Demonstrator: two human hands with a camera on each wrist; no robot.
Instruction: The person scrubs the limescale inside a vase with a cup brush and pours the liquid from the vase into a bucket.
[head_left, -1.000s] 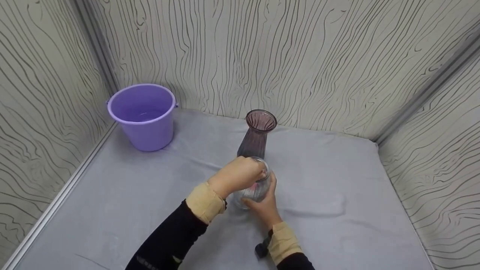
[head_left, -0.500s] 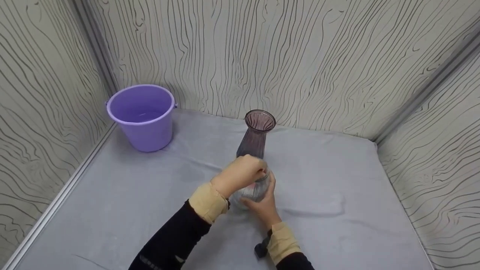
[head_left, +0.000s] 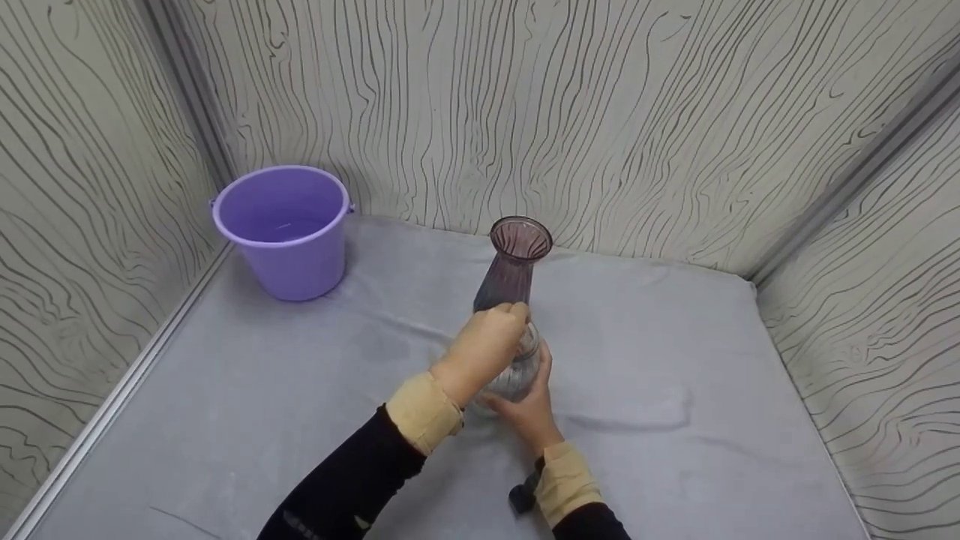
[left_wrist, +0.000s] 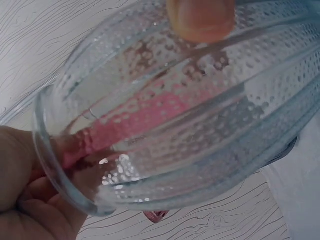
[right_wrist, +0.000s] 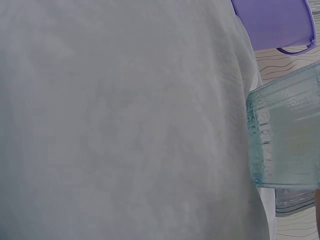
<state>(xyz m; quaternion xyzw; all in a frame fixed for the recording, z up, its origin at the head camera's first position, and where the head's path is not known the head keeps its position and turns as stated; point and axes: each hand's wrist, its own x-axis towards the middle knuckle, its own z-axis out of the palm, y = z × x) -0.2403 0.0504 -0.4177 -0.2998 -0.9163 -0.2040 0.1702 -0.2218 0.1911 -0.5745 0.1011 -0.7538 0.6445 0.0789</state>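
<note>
From my remote seat I have the clear, faintly blue vase of ribbed, dimpled glass [head_left: 517, 377] at the near middle of the grey, cloth-covered tabletop [head_left: 675, 352], just on the near side of the tall purple ribbed-glass vase [head_left: 510, 266] and well to the right of the lilac plastic bucket [head_left: 296, 259]. I cannot tell whether the clear vase's base touches the cloth. My right hand [head_left: 534, 411] grips its rounded body from the right, thumb on the near side. My left hand [head_left: 484, 346] is at the mouth, fingers curled inside the rim and pinching the upper end of a long pink object [left_wrist: 150, 117]; the dimpled glass blurs its outline, so I cannot say what it is. I judge the vase to be rigid, fairly heavy for its size and breakable, and slippery if wet, though the dimples and ribs should give some bite. The full body is where I'd take hold, thumb opposite fingers, with firm but even pressure, sparing the thinner rim any sideways load. The pink piece looks light, perhaps soft, and is best pinched at its top end.
</note>
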